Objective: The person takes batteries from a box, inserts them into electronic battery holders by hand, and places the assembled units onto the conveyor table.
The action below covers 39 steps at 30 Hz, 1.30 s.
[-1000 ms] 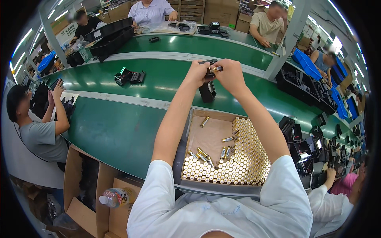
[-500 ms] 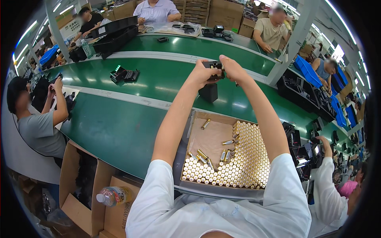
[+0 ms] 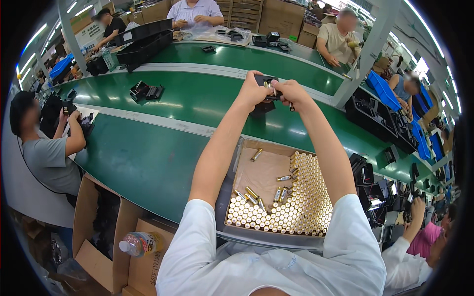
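Over the green belt, my left hand point(image 3: 252, 92) grips a black plastic device point(image 3: 266, 79) by its left side. Gold batteries show in its compartment, which faces up. My right hand point(image 3: 291, 92) is closed at the compartment's right edge, thumb and fingers pinched on a battery. A dark battery end point(image 3: 292, 106) sticks out below these fingers. Under my hands is another black piece point(image 3: 263, 107), partly hidden by them. Nearer to me, an open carton point(image 3: 256, 172) holds many upright gold-and-white batteries point(image 3: 311, 197), with several loose ones point(image 3: 252, 192) lying on their sides.
Another black device point(image 3: 146, 92) lies on the belt to the left. A co-worker point(image 3: 47, 143) sits at left, holding a black device. Black housings point(image 3: 368, 182) crowd the right side. A drink bottle point(image 3: 141, 244) stands by cardboard boxes point(image 3: 98, 246) at lower left.
My right hand has come lower over the device, and the compartment shows more. The device on the belt has shifted left. At right, a co-worker's arm has moved down.
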Each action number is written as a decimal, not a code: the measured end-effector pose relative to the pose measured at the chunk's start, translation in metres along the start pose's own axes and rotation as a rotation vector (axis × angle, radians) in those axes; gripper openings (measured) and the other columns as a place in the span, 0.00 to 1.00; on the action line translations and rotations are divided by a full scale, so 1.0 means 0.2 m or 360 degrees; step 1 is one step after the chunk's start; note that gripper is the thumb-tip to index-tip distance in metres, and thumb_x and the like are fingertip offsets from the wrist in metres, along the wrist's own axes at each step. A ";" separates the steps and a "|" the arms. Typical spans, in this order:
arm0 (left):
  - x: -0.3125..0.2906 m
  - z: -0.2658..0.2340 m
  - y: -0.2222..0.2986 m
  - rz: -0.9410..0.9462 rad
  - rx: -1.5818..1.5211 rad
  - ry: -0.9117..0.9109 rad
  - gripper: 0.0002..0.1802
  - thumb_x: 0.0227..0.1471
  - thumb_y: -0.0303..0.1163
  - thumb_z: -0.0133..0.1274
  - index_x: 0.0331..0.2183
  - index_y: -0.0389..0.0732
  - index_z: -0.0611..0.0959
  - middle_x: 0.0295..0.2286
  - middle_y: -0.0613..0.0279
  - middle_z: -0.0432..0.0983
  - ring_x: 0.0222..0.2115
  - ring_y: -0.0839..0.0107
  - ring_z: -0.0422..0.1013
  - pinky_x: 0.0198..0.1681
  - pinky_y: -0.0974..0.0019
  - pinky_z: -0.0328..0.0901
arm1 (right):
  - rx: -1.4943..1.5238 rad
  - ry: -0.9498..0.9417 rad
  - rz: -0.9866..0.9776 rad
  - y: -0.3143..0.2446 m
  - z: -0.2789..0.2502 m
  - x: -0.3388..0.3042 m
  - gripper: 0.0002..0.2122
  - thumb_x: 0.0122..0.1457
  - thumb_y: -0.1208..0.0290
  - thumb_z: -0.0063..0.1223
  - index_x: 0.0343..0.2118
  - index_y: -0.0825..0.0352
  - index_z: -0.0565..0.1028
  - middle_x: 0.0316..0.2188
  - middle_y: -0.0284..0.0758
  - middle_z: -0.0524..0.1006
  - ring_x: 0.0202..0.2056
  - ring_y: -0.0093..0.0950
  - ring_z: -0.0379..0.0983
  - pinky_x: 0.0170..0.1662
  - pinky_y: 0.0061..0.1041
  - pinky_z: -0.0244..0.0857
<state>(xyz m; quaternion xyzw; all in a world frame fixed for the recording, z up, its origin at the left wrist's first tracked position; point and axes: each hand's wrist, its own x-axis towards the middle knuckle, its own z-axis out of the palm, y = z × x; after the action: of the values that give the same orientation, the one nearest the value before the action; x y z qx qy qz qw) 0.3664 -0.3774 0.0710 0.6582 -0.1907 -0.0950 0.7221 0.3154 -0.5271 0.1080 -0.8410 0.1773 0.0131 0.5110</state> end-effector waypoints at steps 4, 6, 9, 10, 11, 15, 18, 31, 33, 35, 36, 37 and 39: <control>0.01 -0.02 -0.01 -0.0048 0.0001 -0.0008 0.34 0.46 0.20 0.60 0.53 0.36 0.63 0.40 0.44 0.70 0.34 0.59 0.74 0.30 0.60 0.76 | -0.0307 0.0207 -0.0311 0.05 0.03 0.03 0.18 0.62 0.58 0.49 0.20 0.67 0.74 0.13 0.32 0.65 0.16 0.26 0.62 0.17 0.27 0.54; 0.03 -0.02 -0.01 -0.0113 -0.0077 -0.0029 0.33 0.48 0.21 0.59 0.54 0.36 0.63 0.40 0.44 0.71 0.33 0.60 0.74 0.30 0.60 0.75 | -0.0683 0.0440 -0.0629 0.06 0.05 0.03 0.15 0.60 0.62 0.52 0.20 0.67 0.74 0.14 0.33 0.67 0.15 0.28 0.64 0.17 0.30 0.57; 0.05 -0.10 -0.02 -0.0165 0.0003 0.0075 0.32 0.48 0.22 0.58 0.53 0.37 0.62 0.41 0.43 0.70 0.33 0.59 0.74 0.29 0.59 0.75 | -0.1059 0.0716 -0.1289 0.05 0.12 -0.04 0.12 0.58 0.66 0.52 0.22 0.67 0.74 0.17 0.35 0.71 0.15 0.30 0.66 0.18 0.32 0.60; 0.06 -0.12 -0.02 -0.0187 0.0040 0.0124 0.31 0.48 0.22 0.57 0.52 0.38 0.61 0.41 0.43 0.69 0.32 0.59 0.74 0.29 0.58 0.75 | -0.1246 0.0858 -0.1622 0.05 0.14 -0.08 0.10 0.57 0.67 0.52 0.22 0.67 0.74 0.18 0.35 0.72 0.15 0.31 0.67 0.18 0.32 0.62; 0.07 -0.14 -0.02 -0.0207 0.0078 0.0173 0.31 0.48 0.22 0.56 0.51 0.39 0.60 0.41 0.42 0.69 0.32 0.58 0.73 0.29 0.58 0.75 | -0.1430 0.1000 -0.1959 0.04 0.17 -0.09 0.08 0.56 0.69 0.53 0.23 0.67 0.74 0.20 0.36 0.74 0.15 0.31 0.69 0.19 0.33 0.63; 0.08 -0.10 -0.03 -0.0151 0.0139 0.0125 0.31 0.48 0.23 0.55 0.52 0.38 0.61 0.40 0.42 0.70 0.31 0.58 0.73 0.28 0.58 0.74 | -0.1872 0.0926 -0.1930 0.10 0.22 -0.11 0.05 0.52 0.73 0.53 0.23 0.66 0.76 0.21 0.39 0.76 0.17 0.33 0.73 0.20 0.31 0.67; 0.09 -0.09 -0.04 -0.0108 0.0207 0.0083 0.31 0.48 0.23 0.53 0.52 0.37 0.61 0.39 0.42 0.70 0.30 0.58 0.73 0.27 0.58 0.73 | -0.2039 0.0887 -0.1918 0.12 0.24 -0.12 0.03 0.51 0.74 0.53 0.23 0.65 0.76 0.21 0.40 0.77 0.18 0.33 0.74 0.20 0.29 0.67; 0.09 -0.07 -0.11 -0.0116 0.0482 -0.0031 0.32 0.46 0.24 0.49 0.54 0.32 0.62 0.33 0.41 0.73 0.28 0.59 0.73 0.24 0.58 0.70 | -0.2083 0.0446 -0.1768 0.16 0.28 -0.09 0.04 0.52 0.73 0.51 0.28 0.65 0.76 0.25 0.37 0.79 0.19 0.34 0.73 0.22 0.32 0.68; 0.06 -0.05 -0.08 -0.0144 0.0711 0.0033 0.31 0.43 0.25 0.47 0.52 0.28 0.64 0.34 0.40 0.75 0.29 0.55 0.75 0.31 0.55 0.71 | -0.1893 0.0451 -0.1631 0.19 0.30 -0.14 0.05 0.52 0.72 0.50 0.29 0.65 0.77 0.25 0.37 0.79 0.19 0.35 0.73 0.23 0.33 0.68; 0.13 -0.19 -0.17 -0.0054 0.0919 0.0098 0.30 0.43 0.26 0.47 0.51 0.28 0.65 0.34 0.40 0.76 0.30 0.52 0.75 0.33 0.54 0.71 | -0.1521 0.0479 -0.1458 0.15 0.38 -0.23 0.06 0.53 0.70 0.49 0.30 0.65 0.77 0.25 0.37 0.79 0.20 0.36 0.73 0.25 0.35 0.68; 0.16 -0.27 -0.22 0.0040 0.1112 0.0163 0.29 0.44 0.27 0.48 0.49 0.27 0.66 0.35 0.40 0.78 0.31 0.49 0.76 0.36 0.53 0.71 | -0.1336 0.0487 -0.1371 0.12 0.41 -0.29 0.07 0.54 0.70 0.49 0.31 0.65 0.77 0.25 0.36 0.79 0.21 0.37 0.73 0.26 0.35 0.69; 0.14 -0.31 -0.21 -0.0007 0.1272 0.0204 0.27 0.45 0.30 0.48 0.48 0.27 0.67 0.35 0.39 0.78 0.33 0.47 0.76 0.38 0.52 0.71 | -0.1081 0.0149 -0.1132 0.09 0.41 -0.39 0.09 0.54 0.68 0.47 0.33 0.65 0.77 0.26 0.36 0.79 0.23 0.36 0.73 0.28 0.35 0.68; 0.11 -0.30 -0.16 -0.0041 0.1432 0.0204 0.26 0.47 0.32 0.48 0.47 0.27 0.68 0.36 0.39 0.79 0.35 0.45 0.77 0.41 0.51 0.70 | -0.0812 -0.0147 -0.0859 0.11 0.40 -0.54 0.11 0.55 0.67 0.46 0.34 0.65 0.77 0.27 0.35 0.78 0.26 0.36 0.73 0.30 0.34 0.68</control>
<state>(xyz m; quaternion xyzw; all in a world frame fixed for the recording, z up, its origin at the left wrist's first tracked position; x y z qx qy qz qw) 0.4136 -0.3350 0.0385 0.9133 -0.1597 0.0293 0.3734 0.2201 -0.4365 0.0727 -0.9562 -0.0828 -0.0404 0.2777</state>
